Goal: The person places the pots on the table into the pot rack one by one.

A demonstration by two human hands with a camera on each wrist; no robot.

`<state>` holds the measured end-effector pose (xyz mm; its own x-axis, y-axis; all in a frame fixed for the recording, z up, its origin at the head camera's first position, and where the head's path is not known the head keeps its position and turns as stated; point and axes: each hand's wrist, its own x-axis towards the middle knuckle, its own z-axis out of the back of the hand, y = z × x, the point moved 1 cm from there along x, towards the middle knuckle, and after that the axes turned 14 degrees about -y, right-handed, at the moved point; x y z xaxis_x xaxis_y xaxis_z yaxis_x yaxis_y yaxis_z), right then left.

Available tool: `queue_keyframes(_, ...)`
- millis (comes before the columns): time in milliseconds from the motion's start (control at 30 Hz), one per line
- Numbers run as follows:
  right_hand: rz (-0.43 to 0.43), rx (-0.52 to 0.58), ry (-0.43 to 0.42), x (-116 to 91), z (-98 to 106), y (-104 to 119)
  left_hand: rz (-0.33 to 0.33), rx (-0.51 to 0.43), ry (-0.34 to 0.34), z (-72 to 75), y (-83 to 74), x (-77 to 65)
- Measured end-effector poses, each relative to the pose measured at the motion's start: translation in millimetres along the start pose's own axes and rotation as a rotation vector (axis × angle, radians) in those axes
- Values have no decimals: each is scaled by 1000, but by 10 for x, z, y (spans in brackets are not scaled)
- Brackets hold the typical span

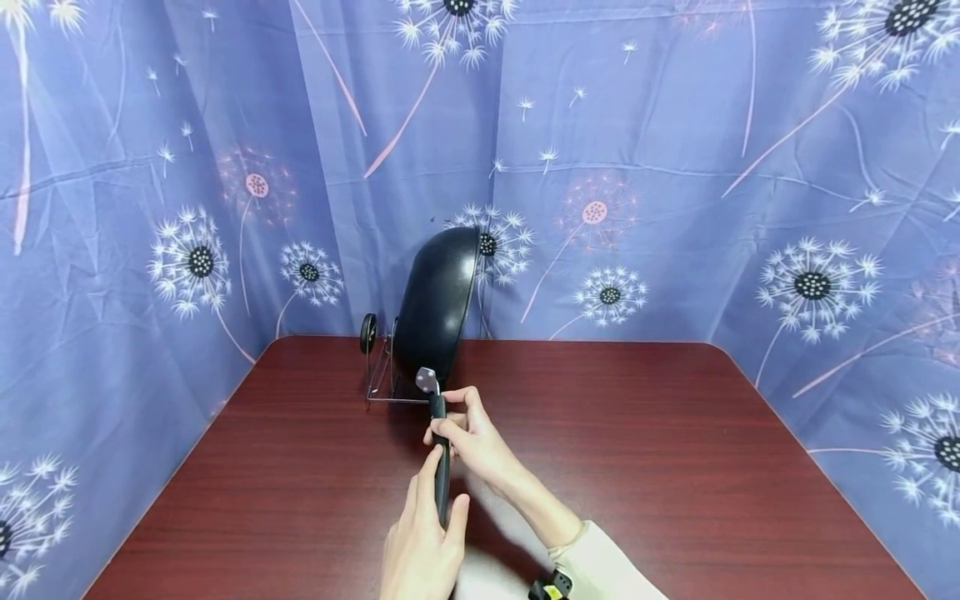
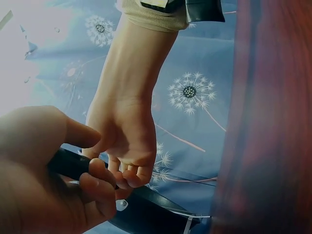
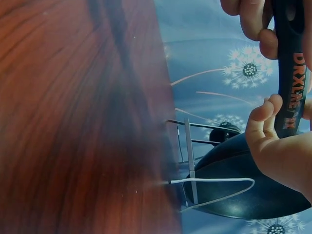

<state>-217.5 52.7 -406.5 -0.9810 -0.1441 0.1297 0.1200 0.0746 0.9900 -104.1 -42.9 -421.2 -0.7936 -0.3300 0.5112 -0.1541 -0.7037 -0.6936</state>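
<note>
A black wok stands on its side in a wire rack near the table's back edge, its rounded outside facing left. Its long black handle points toward me; orange lettering shows on it in the right wrist view. My right hand pinches the handle close to the metal joint with thumb and fingers. Nearer the handle's end, my left hand holds it, fingers curled about it in the left wrist view. The wok's inside is turned away.
A small black disc sticks out at the rack's left side. The dark red wooden table extends to both sides. Behind it hangs a blue curtain with dandelion prints.
</note>
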Motion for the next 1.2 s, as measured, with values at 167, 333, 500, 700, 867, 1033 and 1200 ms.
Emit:
queue_keyframes(167, 17, -55, -16, 28, 21, 12, -21, 18, 50, 3, -6, 22)
queue_keyframes(333, 21, -104, -17, 30, 39, 14, -54, 44, 123, 67, 10, 73)
queue_keyframes(500, 27, -139, 1, 0, 76, 41, -72, 75, 220, 164, 40, 134)
queue_keyframes(700, 122, -182, 45, -42, 141, 46, -82, 58, 288, 254, 81, 201)
queue_keyframes(867, 168, -229, 51, -52, 195, 52, -103, 47, 292, 290, 100, 260)
queue_keyframes(1033, 218, -302, 29, -71, 259, 100, -145, 43, 319, 307, 138, 316)
queue_keyframes(1200, 245, -335, 8, -87, 346, 113, -158, 46, 348, 326, 190, 380)
